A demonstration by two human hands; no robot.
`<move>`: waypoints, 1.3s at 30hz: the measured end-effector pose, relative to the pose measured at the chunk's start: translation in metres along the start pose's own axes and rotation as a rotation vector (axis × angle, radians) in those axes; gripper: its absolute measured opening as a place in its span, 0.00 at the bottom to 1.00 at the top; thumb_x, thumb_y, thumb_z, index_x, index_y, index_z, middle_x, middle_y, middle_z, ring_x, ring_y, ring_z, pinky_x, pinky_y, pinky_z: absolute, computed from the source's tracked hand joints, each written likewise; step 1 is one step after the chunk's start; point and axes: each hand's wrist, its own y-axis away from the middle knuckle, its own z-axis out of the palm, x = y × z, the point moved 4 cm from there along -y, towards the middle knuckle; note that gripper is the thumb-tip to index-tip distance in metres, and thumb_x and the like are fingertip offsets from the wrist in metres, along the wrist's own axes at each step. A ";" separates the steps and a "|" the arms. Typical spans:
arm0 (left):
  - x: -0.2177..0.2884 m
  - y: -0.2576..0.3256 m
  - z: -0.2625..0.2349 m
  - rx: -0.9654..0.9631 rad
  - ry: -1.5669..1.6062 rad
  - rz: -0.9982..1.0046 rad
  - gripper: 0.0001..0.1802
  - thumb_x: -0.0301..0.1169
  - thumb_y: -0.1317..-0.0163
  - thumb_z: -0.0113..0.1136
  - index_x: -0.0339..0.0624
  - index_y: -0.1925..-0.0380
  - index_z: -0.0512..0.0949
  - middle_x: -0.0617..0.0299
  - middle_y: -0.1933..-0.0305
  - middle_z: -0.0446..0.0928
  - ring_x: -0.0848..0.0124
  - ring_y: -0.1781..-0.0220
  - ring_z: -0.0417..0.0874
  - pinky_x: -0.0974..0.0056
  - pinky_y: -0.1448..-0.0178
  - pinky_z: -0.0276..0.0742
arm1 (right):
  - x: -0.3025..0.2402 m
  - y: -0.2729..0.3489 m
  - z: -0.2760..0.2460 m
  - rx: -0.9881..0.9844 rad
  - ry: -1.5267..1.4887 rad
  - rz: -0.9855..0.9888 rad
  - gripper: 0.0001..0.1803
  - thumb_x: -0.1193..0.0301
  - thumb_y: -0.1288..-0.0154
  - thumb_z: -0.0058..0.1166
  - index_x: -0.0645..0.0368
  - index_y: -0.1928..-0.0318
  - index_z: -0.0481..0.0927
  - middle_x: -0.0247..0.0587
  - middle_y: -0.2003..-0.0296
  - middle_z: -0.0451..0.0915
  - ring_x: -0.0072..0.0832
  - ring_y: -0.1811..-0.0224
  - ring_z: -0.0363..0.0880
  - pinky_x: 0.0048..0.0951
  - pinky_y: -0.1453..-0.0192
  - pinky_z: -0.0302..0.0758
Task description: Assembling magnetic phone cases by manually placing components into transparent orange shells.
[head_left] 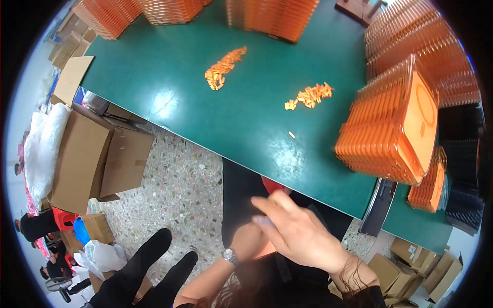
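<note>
My right hand (308,233) is raised in front of my lap, below the table's near edge, with its fingers stretched out and apart and nothing seen in them. My left hand (249,238) is just behind and left of it, partly covered by the right, so its fingers are hidden. A silver wristwatch (230,255) circles the left wrist. On the green table (195,118) beyond lie two loose heaps of small orange pieces, one heap (223,69) farther left and another heap (313,96) nearer right. A single orange piece (291,134) lies apart, closest to my hands.
A tall stack of translucent orange trays (380,128) stands at the table's right, with more stacked trays (272,18) along the far side. Open cardboard boxes (82,159) stand on the floor at left. A person's dark-clad legs (149,267) reach in at lower left.
</note>
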 end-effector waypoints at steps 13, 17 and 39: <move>0.028 -0.014 -0.046 0.167 0.255 -0.115 0.10 0.36 0.23 0.53 0.42 0.55 0.79 0.43 0.62 0.86 0.41 0.62 0.87 0.42 0.58 0.83 | -0.003 -0.181 -0.025 0.441 0.426 -0.048 0.22 0.78 0.31 0.54 0.60 0.38 0.83 0.53 0.56 0.81 0.54 0.54 0.84 0.52 0.47 0.81; 0.026 -0.013 -0.049 0.121 0.321 -0.138 0.10 0.34 0.24 0.55 0.40 0.55 0.79 0.42 0.60 0.86 0.40 0.60 0.87 0.44 0.55 0.85 | -0.002 -0.163 -0.022 0.484 0.471 -0.146 0.11 0.79 0.31 0.51 0.64 0.52 0.82 0.54 0.60 0.81 0.54 0.59 0.85 0.52 0.54 0.82; 0.076 -0.009 -0.086 0.013 0.214 -0.039 0.07 0.25 0.30 0.56 0.33 0.58 0.79 0.39 0.59 0.84 0.40 0.54 0.86 0.46 0.49 0.83 | 0.066 0.049 0.003 0.193 -0.025 -0.039 0.07 0.80 0.36 0.61 0.63 0.58 0.79 0.47 0.57 0.78 0.47 0.56 0.82 0.39 0.53 0.79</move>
